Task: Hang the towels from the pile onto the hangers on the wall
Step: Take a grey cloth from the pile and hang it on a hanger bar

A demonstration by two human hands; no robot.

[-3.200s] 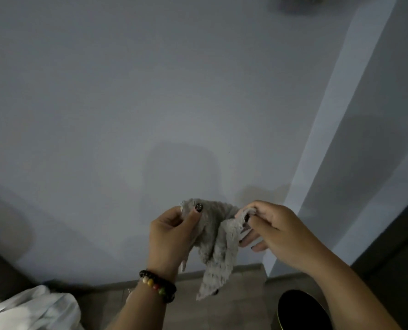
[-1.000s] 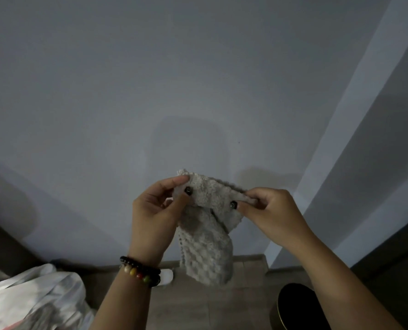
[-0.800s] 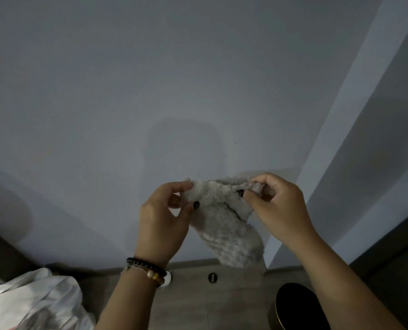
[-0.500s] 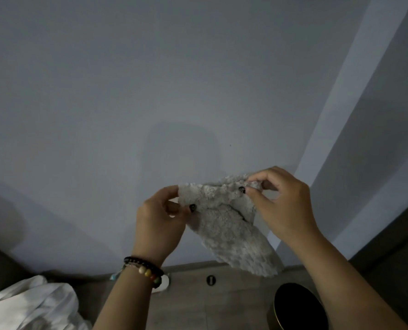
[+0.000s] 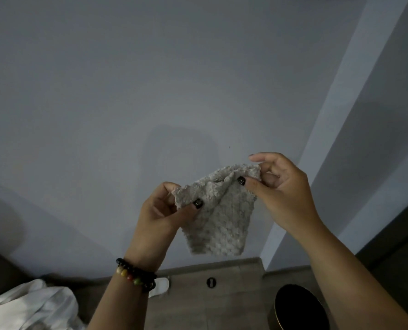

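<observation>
A small grey knobbly towel (image 5: 222,217) hangs in front of the plain wall, held by its top edge. My left hand (image 5: 161,215) pinches the towel's left corner between thumb and fingers. My right hand (image 5: 279,189) pinches the right corner, a little higher than the left. The lower part of the towel dangles free below both hands. No hanger shows in this view.
A crumpled white cloth (image 5: 29,306) lies at the bottom left. A round black bin (image 5: 298,308) stands on the wood-look floor (image 5: 210,306) at the bottom right. A wall corner (image 5: 329,115) runs up on the right.
Both hands have risen and drawn apart, stretching the towel's top edge wider. The right hand now sits higher than the left, and the towel hangs straighter.
</observation>
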